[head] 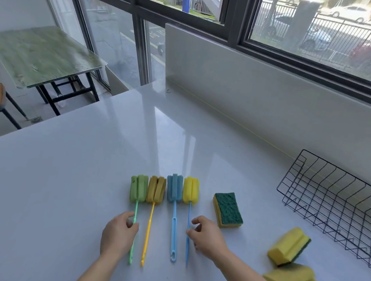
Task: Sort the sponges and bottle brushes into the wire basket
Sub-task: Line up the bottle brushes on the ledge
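Four foam-headed bottle brushes lie in a row on the glossy white counter [83, 187], heads toward 12 o'clock.
- Left hand [119, 234] pinches the handle of the green plastic brush with the green foam head [138, 191].
- Right hand [208, 236], fingers curled, touches the blue handle of the yellow foam brush [191, 190] (whether it grips I cannot tell).
- Yellow rectangular sponges with green scouring pads [228, 210] lie at 3 to 4 o'clock.
- Black wire basket [337, 209] stands at 2 o'clock.

Both bare forearms reach in from the near edge of the tabletop [83, 187]. Left hand [119, 234] and right hand [207, 237] are held low, side by side, fingers curled toward thumbs; closure of either grip unclear.
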The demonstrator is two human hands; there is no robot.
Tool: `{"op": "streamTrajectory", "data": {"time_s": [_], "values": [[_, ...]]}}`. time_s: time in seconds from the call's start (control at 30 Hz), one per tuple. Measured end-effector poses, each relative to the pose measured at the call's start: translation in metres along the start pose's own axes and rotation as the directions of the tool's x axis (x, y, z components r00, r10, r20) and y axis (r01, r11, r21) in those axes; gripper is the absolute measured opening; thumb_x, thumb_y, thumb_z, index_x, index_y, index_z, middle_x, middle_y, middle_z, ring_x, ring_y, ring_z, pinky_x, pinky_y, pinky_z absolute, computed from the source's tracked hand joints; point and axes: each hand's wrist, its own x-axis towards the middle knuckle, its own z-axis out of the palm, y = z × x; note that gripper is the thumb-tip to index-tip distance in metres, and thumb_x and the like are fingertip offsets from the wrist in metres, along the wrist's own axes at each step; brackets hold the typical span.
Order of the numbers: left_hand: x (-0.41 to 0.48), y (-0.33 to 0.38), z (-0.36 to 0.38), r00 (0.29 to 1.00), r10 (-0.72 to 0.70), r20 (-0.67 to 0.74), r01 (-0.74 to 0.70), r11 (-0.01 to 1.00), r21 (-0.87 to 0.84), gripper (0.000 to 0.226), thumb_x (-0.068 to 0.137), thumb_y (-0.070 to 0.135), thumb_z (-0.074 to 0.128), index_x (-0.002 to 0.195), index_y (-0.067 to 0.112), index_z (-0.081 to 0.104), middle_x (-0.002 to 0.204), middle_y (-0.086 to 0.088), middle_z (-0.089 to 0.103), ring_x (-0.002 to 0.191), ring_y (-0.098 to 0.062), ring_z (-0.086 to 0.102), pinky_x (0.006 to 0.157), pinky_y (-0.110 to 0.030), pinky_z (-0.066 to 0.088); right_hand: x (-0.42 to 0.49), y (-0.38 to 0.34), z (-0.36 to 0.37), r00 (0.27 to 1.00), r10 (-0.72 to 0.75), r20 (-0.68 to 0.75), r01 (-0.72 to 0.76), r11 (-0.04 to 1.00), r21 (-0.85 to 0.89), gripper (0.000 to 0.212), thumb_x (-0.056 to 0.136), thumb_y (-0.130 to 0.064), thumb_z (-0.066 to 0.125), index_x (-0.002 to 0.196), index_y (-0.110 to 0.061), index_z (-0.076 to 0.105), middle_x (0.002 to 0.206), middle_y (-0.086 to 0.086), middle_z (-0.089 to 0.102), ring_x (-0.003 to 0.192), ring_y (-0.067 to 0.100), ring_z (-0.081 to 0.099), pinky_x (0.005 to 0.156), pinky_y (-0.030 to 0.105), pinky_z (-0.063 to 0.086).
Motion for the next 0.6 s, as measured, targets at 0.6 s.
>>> {"op": "streamTrajectory", "data": {"time_s": [0.6], "values": [[-0.019,0.042,0.0,0.98,0.186,-0.077,-0.163,0.958,0.238,0.042,0.087,0.025,0.058,0.129,0.022,0.057,0.121,-0.002,0.055,0.112,-0.024,0.051,0.073,-0.034,0.046,-0.01,0.004,-0.026,0.99,-0.077,-0.114,0.072,0.996,-0.052,0.036,0.092,-0.036,0.065,0.125,-0.022,0.061,0.09,-0.01,0.062,0.079,0.009,0.058,0.058,0.012,0.038]]}}
